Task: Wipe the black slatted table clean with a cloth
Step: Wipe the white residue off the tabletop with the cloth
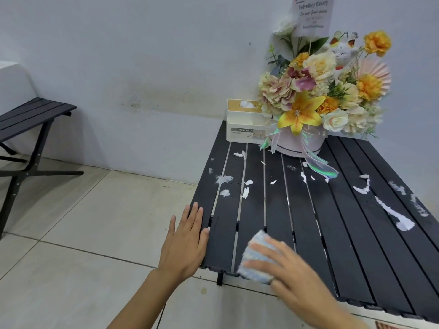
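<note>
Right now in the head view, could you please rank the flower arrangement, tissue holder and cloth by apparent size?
1. flower arrangement
2. tissue holder and cloth: look similar; the cloth is nearer and partly under the right hand, so unranked.

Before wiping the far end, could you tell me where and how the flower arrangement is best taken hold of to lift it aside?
Grip the flower arrangement by its round pink box, low on the wall, one hand on each side, coming in from the near edge. The blooms overhang the rim and would likely crush, and the tissue holder crowds its left, so reach under the flowers.
</note>
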`<state>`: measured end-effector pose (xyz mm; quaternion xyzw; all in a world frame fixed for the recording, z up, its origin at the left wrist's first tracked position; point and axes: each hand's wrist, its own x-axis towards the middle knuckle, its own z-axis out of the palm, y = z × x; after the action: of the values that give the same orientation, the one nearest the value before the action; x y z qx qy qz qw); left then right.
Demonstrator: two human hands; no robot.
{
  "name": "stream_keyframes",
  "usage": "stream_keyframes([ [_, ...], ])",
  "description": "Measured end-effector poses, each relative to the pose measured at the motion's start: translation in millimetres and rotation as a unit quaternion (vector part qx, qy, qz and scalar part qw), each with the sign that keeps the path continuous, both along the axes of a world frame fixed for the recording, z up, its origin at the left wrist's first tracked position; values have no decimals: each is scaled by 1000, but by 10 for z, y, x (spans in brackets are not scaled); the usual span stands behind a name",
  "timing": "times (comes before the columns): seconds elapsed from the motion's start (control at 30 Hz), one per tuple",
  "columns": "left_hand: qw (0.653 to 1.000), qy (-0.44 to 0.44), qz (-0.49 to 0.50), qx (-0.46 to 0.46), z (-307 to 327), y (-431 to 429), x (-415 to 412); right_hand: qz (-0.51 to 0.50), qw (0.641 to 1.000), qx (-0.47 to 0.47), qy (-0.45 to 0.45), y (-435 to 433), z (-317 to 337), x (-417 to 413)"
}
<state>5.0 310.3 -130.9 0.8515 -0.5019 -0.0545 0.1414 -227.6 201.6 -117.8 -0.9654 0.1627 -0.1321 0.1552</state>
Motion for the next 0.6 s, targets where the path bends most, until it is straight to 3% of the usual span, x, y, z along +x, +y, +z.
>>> stream_keyframes([
  [0.07,1000,12,10,-8,37,-85,15,-70,997,42,11,-435,-27,-62],
  [0.2,999,16,22,-38,7,-159,27,-223,974,37,1,-1167,-147,323],
  [0.33,999,6,27,-41,-12,-173,13,-380,921,88,9,-1361,27,988],
  [0.47,999,4,29,-38,-22,-180,14,-349,932,91,29,-1385,64,1279],
  [0.6,999,4,27,-43,-23,-181,15,-177,983,48,-9,-1032,89,1260],
])
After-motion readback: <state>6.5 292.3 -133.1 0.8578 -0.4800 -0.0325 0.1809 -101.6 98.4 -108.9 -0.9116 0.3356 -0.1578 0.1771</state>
